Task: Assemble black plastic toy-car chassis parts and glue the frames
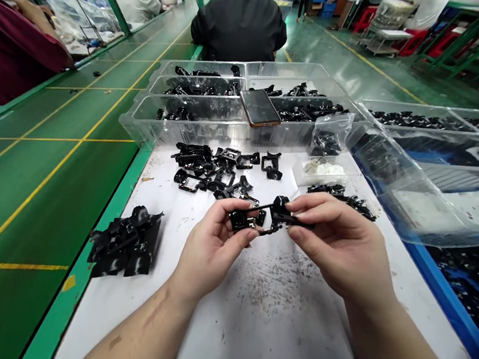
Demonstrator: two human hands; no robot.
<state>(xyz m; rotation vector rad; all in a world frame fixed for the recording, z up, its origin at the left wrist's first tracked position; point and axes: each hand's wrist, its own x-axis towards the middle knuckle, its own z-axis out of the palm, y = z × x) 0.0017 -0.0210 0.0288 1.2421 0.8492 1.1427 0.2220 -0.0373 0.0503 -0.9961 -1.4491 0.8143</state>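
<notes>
Both hands meet over the middle of the white board. My left hand pinches the left end of a black plastic frame between thumb and fingers. On its right side, my right hand grips a black part that touches the frame; fingertips cover some of it. Beyond the hands lies a cluster of loose black frames. A pile of black curved pieces rests at the board's left edge. Small black parts lie behind my right hand.
Clear divided trays with black parts stand at the back, a phone on top. A small white box and a bag are nearby. More bins stand right; a green belt runs left. A person sits ahead.
</notes>
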